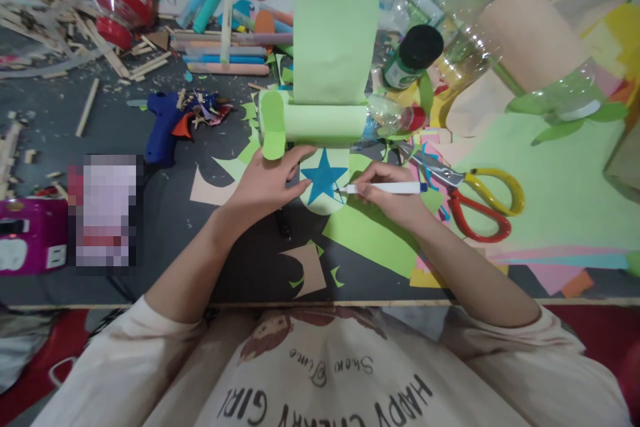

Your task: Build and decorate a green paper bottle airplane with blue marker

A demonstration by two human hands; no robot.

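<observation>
A pale green paper disc (336, 201) with a blue star (323, 177) lies on the dark table just in front of me. My left hand (265, 180) rests on the disc's left edge, fingers spread and pressing it flat. My right hand (395, 193) is closed on a white marker pen (387, 187), whose tip touches the star's right point. Directly behind the disc stands a light green paper craft (325, 73), a roll with a tall rounded back.
Scissors with yellow and red handles (475, 203) lie right of my right hand. A blue glue gun (167, 127) sits at the left, a pink device (30, 233) at far left. Coloured paper scraps, wooden sticks (75, 30), plastic bottles (460, 27) and a black-capped bottle (413, 57) crowd the back.
</observation>
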